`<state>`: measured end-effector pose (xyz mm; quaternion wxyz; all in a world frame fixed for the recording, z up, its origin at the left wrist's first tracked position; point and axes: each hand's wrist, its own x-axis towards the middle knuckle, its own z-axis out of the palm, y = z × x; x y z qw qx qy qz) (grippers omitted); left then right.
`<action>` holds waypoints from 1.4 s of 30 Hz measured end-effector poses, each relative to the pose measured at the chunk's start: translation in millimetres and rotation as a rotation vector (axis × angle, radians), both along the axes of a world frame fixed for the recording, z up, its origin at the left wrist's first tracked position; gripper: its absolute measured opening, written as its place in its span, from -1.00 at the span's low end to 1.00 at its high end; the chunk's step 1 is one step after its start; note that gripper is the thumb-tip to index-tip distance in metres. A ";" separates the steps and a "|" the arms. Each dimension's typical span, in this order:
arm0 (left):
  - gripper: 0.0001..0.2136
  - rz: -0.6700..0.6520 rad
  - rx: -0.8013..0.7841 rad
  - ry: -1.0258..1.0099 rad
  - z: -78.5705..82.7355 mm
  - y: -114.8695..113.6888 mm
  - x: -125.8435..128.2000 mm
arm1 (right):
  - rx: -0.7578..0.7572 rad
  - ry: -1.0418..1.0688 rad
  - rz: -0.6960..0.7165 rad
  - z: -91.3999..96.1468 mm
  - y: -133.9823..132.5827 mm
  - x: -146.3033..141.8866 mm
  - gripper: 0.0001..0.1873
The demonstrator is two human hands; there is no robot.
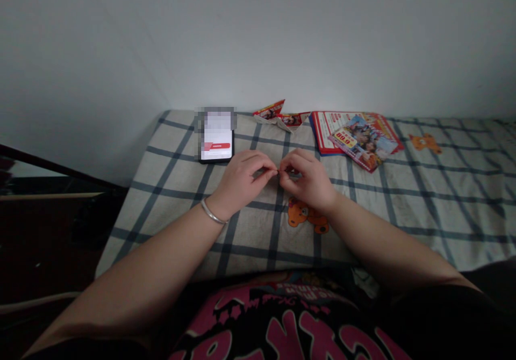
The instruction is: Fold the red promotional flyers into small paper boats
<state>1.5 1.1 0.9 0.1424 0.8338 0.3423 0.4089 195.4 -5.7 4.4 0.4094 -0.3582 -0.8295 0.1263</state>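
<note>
My left hand (249, 176) and my right hand (303, 176) meet fingertip to fingertip above a checked cloth (181, 199). Each has thumb and forefinger pinched together. Whatever lies between the fingertips is too small to make out. A silver bangle (213, 213) circles my left wrist. Just beyond the hands, a folded red and white paper piece (292, 120) stands on the cloth. A phone (216, 137) with a lit screen, partly blurred, lies past my left hand.
Red printed leaflets (322, 129) lie in a stack at the back right, with a colourful flyer (366, 142) on top. A pale wall (258, 37) rises behind the cloth. The cloth's left edge drops toward a dark floor area (48, 231).
</note>
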 end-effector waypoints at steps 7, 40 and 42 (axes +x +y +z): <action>-0.93 0.032 -0.114 -0.087 3.4 1.6 -2.6 | -0.043 0.115 -0.003 -2.5 3.1 4.5 -0.86; -0.85 0.125 -0.175 0.137 -2.2 5.1 -10.3 | -0.040 -0.171 -0.216 0.3 10.6 22.1 -0.78; -0.85 0.146 -0.181 0.168 -1.5 5.6 -11.2 | -0.029 -0.214 -0.246 3.0 10.6 23.9 -0.73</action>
